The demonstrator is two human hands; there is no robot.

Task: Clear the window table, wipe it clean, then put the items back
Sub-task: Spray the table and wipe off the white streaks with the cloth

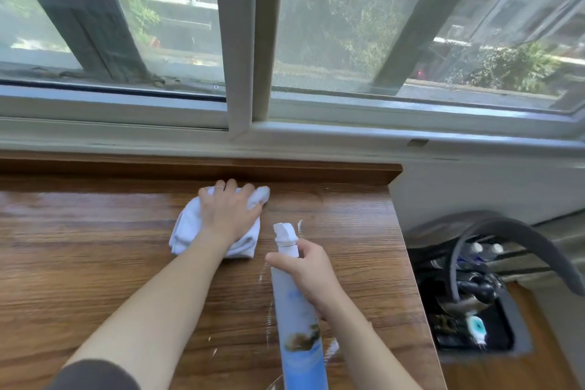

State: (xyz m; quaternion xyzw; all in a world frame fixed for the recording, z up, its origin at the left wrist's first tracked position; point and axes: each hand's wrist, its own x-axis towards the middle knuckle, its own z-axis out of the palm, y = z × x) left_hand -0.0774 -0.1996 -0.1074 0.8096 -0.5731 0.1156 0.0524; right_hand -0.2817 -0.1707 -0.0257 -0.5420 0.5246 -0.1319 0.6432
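Two hands are at work on the wooden table (95, 263), and the nearer one carries most of the risk. Closest to the camera, the right hand (311, 274) is curled round the neck of a spray bottle (299, 304), whose nozzle points toward the window. A squeeze at this angle could send cleaner past the wood and onto the sill, or over the table's right edge into the black bag (468, 310) that sits open on the floor beside it. Wet streaks and droplets already lie on the wood around the bottle; left too long, they could dry into marks or run to the edge.

Further in, the left hand (226, 214) presses down on a bunched white cloth (186, 228), fingers spread over it and bent at the tips, close to the raised back ledge (316, 171). Bunched like this, the cloth touches only a small patch, so I judge strips could be missed, especially in the corner under the ledge. Beyond, the window (348, 25) frame has grit along its track that a careless wipe could drag down onto the wood.
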